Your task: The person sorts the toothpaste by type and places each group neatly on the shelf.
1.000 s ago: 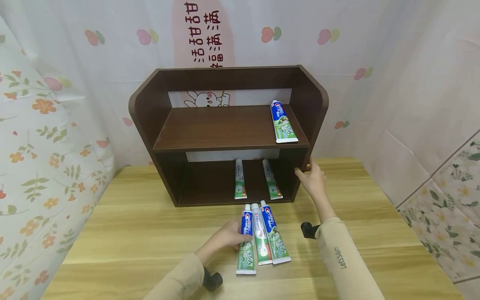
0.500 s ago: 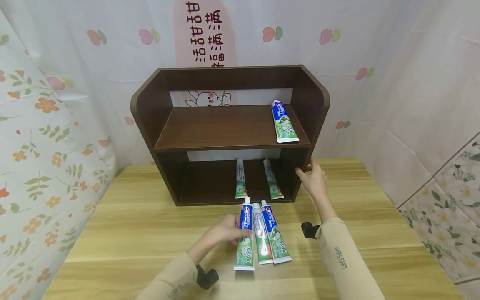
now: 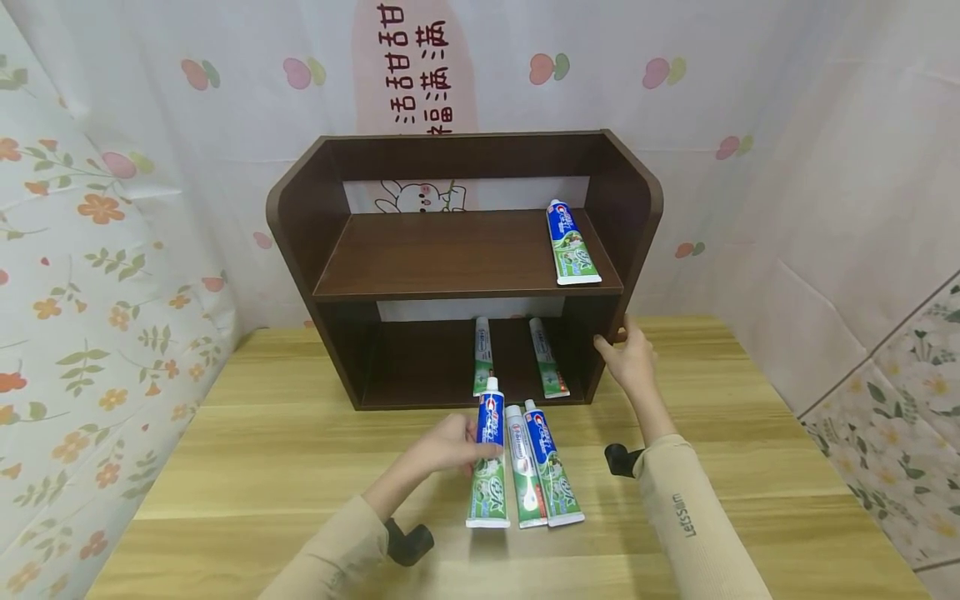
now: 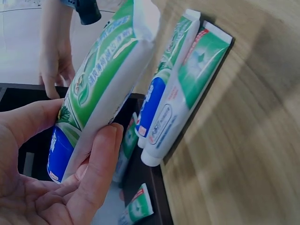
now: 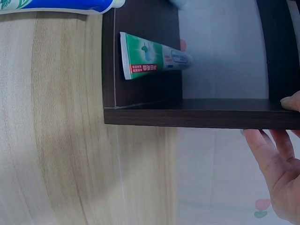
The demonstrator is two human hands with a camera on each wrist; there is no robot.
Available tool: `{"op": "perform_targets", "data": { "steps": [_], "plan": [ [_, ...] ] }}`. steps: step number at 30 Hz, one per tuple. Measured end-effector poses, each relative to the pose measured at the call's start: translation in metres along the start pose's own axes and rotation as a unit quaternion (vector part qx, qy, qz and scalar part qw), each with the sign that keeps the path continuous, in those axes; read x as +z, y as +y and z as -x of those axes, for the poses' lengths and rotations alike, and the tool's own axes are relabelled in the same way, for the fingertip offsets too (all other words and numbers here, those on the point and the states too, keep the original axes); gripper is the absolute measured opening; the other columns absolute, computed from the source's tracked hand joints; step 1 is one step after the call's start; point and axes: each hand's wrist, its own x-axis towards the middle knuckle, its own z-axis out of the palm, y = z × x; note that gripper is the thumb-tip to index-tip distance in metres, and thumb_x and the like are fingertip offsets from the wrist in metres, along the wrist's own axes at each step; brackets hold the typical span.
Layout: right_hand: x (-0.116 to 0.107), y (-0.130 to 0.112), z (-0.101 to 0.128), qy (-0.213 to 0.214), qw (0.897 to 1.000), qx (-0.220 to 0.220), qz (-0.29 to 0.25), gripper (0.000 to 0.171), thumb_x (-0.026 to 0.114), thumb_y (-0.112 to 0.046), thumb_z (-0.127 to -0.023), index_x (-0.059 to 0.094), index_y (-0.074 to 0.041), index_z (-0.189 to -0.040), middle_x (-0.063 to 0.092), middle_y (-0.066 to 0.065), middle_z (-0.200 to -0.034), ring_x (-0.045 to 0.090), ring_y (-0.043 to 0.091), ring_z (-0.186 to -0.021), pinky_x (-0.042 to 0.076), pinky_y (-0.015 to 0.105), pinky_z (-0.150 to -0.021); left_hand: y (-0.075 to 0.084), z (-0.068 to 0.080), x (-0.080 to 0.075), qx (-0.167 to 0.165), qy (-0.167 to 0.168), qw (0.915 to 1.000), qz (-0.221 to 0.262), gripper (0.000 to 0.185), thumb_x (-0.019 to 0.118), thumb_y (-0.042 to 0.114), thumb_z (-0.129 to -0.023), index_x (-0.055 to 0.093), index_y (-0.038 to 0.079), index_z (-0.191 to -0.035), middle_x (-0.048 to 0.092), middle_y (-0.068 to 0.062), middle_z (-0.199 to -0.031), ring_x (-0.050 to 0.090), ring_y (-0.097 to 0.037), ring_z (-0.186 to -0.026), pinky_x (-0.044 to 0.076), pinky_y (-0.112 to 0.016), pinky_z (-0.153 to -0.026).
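Observation:
My left hand [image 3: 453, 446] pinches a blue and green toothpaste tube [image 3: 489, 492] between thumb and fingers. The tube is held above the table, cap toward the shelf, its shadow below it. Just right of it, a white and green toothpaste tube [image 3: 527, 475] and another blue and green tube [image 3: 553, 475] lie side by side on the table. My right hand [image 3: 632, 358] grips the right side panel of a dark brown two-tier shelf [image 3: 450, 293]. In the right wrist view, the thumb is on one side of that panel [image 5: 201, 118] and the fingers on the other.
A blue and green tube [image 3: 573, 246] lies at the right of the upper tier. Two white and green tubes, one left [image 3: 483, 354] and one right [image 3: 550, 358], lie on the lower tier. Patterned curtains [image 3: 750, 208] hang behind and beside the wooden table [image 3: 285, 475].
My left hand has lifted the blue and green tube off the table and moved it slightly toward the shelf. My right hand stays on the side panel.

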Motion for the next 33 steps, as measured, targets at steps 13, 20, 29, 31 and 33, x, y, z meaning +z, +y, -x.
{"op": "perform_targets", "data": {
  "steps": [13,20,29,31,33],
  "plan": [
    [0.001,0.002,0.0,-0.011,1.0,0.011,-0.001,0.038,0.055,-0.022,-0.088,0.043,-0.005,-0.121,0.056,0.029,-0.118,0.047,0.05,-0.109,0.027,0.058,-0.096,0.014,0.001,-0.018,-0.005,0.03,0.9993,-0.019,0.035,0.071,0.025,-0.079,0.054,-0.004,-0.088,0.063,-0.01,-0.073,0.064,-0.019,-0.057,0.057,-0.033,-0.06],
    [0.0,0.002,-0.001,-0.014,1.0,0.007,0.001,0.041,0.054,-0.023,-0.089,0.042,-0.007,-0.125,0.056,0.028,-0.118,0.048,0.049,-0.11,0.027,0.058,-0.098,0.031,0.003,-0.031,-0.01,0.048,0.9985,-0.026,0.036,0.071,0.026,-0.079,0.055,-0.003,-0.093,0.063,-0.01,-0.075,0.062,-0.014,-0.056,0.056,-0.029,-0.06],
    [0.0,0.002,-0.002,-0.013,1.0,0.004,-0.002,0.039,0.054,-0.022,-0.089,0.043,-0.006,-0.123,0.056,0.029,-0.118,0.048,0.049,-0.11,0.028,0.058,-0.097,0.05,0.006,-0.039,-0.006,0.057,0.9978,-0.034,0.037,0.071,0.026,-0.079,0.054,-0.002,-0.096,0.063,-0.009,-0.077,0.061,-0.014,-0.058,0.055,-0.024,-0.057],
    [0.0,0.002,-0.001,-0.012,1.0,0.005,-0.005,0.039,0.054,-0.022,-0.089,0.043,-0.006,-0.123,0.056,0.029,-0.118,0.048,0.049,-0.11,0.027,0.058,-0.098,0.054,0.008,-0.04,-0.002,0.058,0.9977,-0.036,0.036,0.071,0.025,-0.079,0.054,-0.002,-0.095,0.063,-0.009,-0.076,0.061,-0.014,-0.058,0.054,-0.024,-0.056],
    [0.0,0.002,-0.001,-0.013,1.0,0.006,-0.008,0.039,0.054,-0.022,-0.089,0.043,-0.006,-0.123,0.056,0.029,-0.118,0.047,0.049,-0.11,0.027,0.058,-0.098,0.058,0.01,-0.041,0.005,0.06,0.9975,-0.036,0.035,0.071,0.024,-0.079,0.054,-0.002,-0.095,0.063,-0.01,-0.075,0.061,-0.015,-0.057,0.054,-0.024,-0.055]
  ]
}}
